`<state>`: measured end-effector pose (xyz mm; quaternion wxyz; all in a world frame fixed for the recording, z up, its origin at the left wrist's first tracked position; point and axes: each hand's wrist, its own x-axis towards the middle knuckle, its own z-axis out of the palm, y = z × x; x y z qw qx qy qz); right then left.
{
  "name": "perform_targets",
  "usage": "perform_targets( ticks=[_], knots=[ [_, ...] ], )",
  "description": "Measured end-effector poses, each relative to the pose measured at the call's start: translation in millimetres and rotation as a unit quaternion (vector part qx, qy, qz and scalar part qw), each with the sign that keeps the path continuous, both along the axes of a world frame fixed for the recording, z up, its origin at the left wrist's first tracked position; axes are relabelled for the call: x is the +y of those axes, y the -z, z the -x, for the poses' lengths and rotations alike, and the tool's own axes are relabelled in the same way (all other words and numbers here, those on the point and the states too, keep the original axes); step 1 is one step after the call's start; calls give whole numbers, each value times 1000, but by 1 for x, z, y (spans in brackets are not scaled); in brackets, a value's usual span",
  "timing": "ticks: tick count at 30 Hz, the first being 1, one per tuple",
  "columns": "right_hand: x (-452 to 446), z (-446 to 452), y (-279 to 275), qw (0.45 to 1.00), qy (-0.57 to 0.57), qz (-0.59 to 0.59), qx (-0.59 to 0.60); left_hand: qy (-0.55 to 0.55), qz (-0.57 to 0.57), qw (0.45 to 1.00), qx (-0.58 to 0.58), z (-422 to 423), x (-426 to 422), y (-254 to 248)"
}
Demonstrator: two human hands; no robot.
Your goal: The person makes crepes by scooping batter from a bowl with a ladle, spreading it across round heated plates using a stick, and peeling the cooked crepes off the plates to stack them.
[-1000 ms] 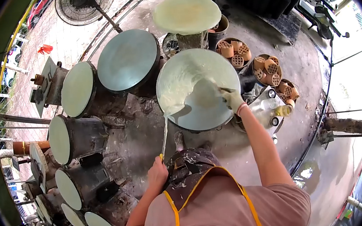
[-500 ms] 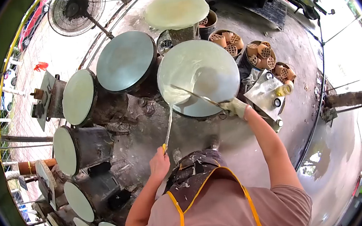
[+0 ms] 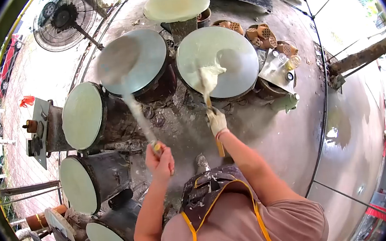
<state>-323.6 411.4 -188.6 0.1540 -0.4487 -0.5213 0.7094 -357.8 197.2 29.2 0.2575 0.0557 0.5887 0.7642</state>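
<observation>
My left hand (image 3: 160, 161) is closed around the handle of a long batter-coated tool (image 3: 138, 114). The tool reaches over a round blue-grey griddle (image 3: 152, 68); its far end is smeared by motion. My right hand (image 3: 216, 120), in a pale glove, grips a wooden-handled scraper (image 3: 207, 98). Its far end is over another round griddle (image 3: 240, 75), by a lump of pale batter (image 3: 214, 73). Thin pale batter (image 3: 199, 44) covers much of that griddle's far and left surface, and grey metal shows at the front right.
More griddles with pale sheets (image 3: 82, 115) stand on dark drum stoves along the left. Behind is another pale-topped griddle (image 3: 176, 3). Buckets of perforated clay-coloured cylinders (image 3: 266, 37) and bottles (image 3: 286, 66) stand at right. A standing fan (image 3: 65, 21) is at upper left.
My left hand has swung its tool leftward from the batter-covered griddle to the blue-grey one. My right hand has moved left and nearer, turning the scraper to point away from me, and batter has gathered.
</observation>
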Motion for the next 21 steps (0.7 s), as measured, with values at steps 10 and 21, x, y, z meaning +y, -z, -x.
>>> perform_targets(
  ticks=[10,21],
  knots=[
    [-15,0,-20,982,74,-102,-137,-18,-46,980,-191,-24,-106,30],
    [25,-46,-30,990,125,51,-39,-4,-115,956,-268,-62,-119,43]
  ],
)
